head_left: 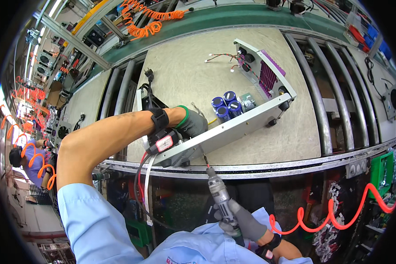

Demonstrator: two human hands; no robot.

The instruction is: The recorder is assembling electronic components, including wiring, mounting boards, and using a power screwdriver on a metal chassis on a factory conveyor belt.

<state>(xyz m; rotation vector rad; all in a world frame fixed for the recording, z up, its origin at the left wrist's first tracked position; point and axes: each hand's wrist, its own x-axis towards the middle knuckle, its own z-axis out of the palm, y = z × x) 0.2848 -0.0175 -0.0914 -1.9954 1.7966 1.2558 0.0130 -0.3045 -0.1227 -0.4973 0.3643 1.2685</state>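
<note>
At the chassis (233,127), left hand (192,123) braces, right hand (246,222) angles screwdriver (218,191).

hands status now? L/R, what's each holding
Left hand: gloved, pressed on the open metal chassis; grip cannot be told.
Right hand: closed around the pneumatic screwdriver.

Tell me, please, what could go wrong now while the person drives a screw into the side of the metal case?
1. The screwdriver meets the metal case at a slant, so its bit might slip off the screw and scratch the panel.
2. The left hand presses the case close to the bit; a slip could reach the glove.
3. The case stands near the table edge and could shift under the push.
</note>
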